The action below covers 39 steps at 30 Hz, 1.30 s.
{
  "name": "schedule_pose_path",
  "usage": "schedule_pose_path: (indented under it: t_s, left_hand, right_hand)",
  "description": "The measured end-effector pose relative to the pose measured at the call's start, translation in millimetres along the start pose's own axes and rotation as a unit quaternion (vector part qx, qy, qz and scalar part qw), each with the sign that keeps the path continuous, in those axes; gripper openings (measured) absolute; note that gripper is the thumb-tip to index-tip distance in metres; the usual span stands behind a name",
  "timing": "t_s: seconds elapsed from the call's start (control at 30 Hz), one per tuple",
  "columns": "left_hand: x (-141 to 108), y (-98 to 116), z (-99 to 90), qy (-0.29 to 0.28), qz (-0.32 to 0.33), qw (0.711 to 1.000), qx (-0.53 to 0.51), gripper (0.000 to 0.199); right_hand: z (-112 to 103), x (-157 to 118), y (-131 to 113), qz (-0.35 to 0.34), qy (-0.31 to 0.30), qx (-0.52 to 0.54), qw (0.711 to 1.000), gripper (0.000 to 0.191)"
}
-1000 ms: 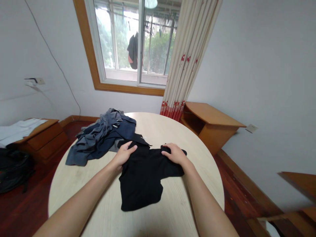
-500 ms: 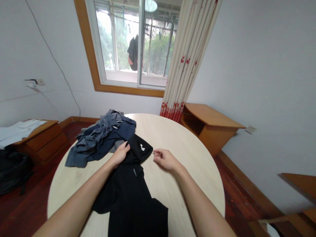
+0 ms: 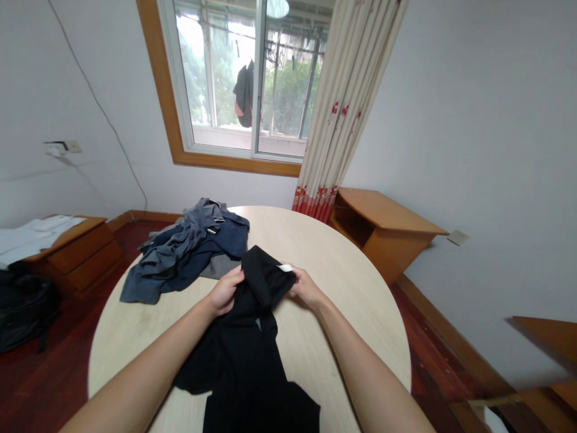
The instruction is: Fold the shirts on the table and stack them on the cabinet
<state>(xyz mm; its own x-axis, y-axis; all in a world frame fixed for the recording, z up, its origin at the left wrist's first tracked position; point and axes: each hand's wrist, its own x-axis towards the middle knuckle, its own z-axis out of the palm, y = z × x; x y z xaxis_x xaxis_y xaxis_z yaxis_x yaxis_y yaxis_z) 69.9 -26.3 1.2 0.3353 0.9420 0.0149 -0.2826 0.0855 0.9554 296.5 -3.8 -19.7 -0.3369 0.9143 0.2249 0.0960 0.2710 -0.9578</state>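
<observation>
Black collared shirt (image 3: 259, 367) gripped by both hands, its collar (image 3: 261, 273) spanning the gap between the fingers.
Beyond the fingers of the left hand (image 3: 225, 291) sits a heap of clothes (image 3: 189, 246), close enough that a sideways tug might catch it; those fingers pinch the collar's left side, where a loose hold could let the fold slump. Uneven pulling might twist the body, which trails nearer than both hands. The right hand (image 3: 306, 287) pinches the other end, beside a small white label (image 3: 285, 268). Leftward, the heap is crumpled grey and navy fabric; between the fingers, soft matte black cloth bends into a stiffer-looking band; beneath, the round table (image 3: 342, 258) has pale, smooth, faintly grained wood.
</observation>
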Motion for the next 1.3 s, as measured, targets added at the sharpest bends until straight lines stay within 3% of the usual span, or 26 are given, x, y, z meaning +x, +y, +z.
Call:
schedule_pose_path:
  t_s: [0.1, 0.23, 0.3, 0.37, 0.43, 0.53, 0.67, 0.73, 0.77, 0.87, 1.0, 1.07, 1.13, 1.2, 1.27, 1.3]
  left_hand:
    - [2, 10, -5.6, 0.037, 0.040, 0.998, 0.008, 0.057]
    - [6, 23, -18.7, 0.079, 0.112, 0.981, 0.135, 0.058]
    - [7, 28, -26.4, 0.084, 0.160, 0.943, 0.280, 0.048]
    - [6, 30, -34.2, 0.096, 0.199, 0.882, 0.417, 0.036]
    - [6, 30, -41.9, 0.126, 0.212, 0.831, 0.499, 0.031]
    - [7, 29, -53.2, 0.184, 0.192, 0.790, 0.553, 0.027]
    - [8, 28, -64.1, 0.231, 0.165, 0.761, 0.584, 0.030]
    - [9, 30, -66.3, 0.239, 0.165, 0.758, 0.583, 0.031]
    - [9, 31, -66.5, 0.239, 0.164, 0.761, 0.580, 0.031]
    - [7, 39, -63.7, 0.197, 0.146, 0.788, 0.565, 0.031]
    - [-14, 63, -54.5, -0.022, 0.042, 0.849, 0.526, 0.029]
    - [-29, 82, -49.2, -0.111, -0.014, 0.861, 0.497, 0.030]
    - [-38, 105, -44.1, -0.155, -0.036, 0.860, 0.484, 0.029]
    - [-31, 131, -38.5, -0.155, -0.019, 0.855, 0.495, 0.027]
    - [-4, 154, -30.6, -0.077, 0.051, 0.837, 0.540, 0.023]
    - [15, 163, -25.1, -0.018, 0.093, 0.814, 0.573, 0.019]
  right_hand:
    - [-1, 0, -18, 0.004, 0.066, 0.143, 0.987, 0.051]
    - [-19, -2, -37, 0.010, 0.162, 0.152, 0.975, 0.049]
    - [-32, -5, -44, -0.014, 0.226, 0.105, 0.968, 0.049]
    - [-46, -11, -49, -0.055, 0.301, 0.011, 0.952, 0.048]
    - [-57, -15, -52, -0.078, 0.339, -0.107, 0.932, 0.044]
    - [-65, -18, -51, -0.050, 0.265, -0.221, 0.937, 0.038]
    - [-71, -19, -41, 0.077, 0.013, -0.214, 0.974, 0.039]
    - [-75, -21, -37, 0.159, -0.086, -0.192, 0.965, 0.038]
    - [-78, -22, -35, 0.190, -0.103, -0.190, 0.958, 0.034]
    - [-88, -30, -38, 0.209, -0.038, -0.223, 0.951, 0.019]
    - [-102, -55, -68, 0.128, 0.074, -0.240, 0.960, 0.015]
    - [-112, -73, -94, 0.099, 0.079, -0.239, 0.963, 0.016]
    - [-125, -84, -122, 0.088, 0.055, -0.241, 0.965, 0.018]
    - [-142, -80, -148, 0.076, 0.027, -0.252, 0.964, 0.021]
    - [-160, -56, -169, 0.049, 0.025, -0.293, 0.954, 0.023]
    - [-168, -37, -176, 0.034, 0.047, -0.328, 0.943, 0.023]
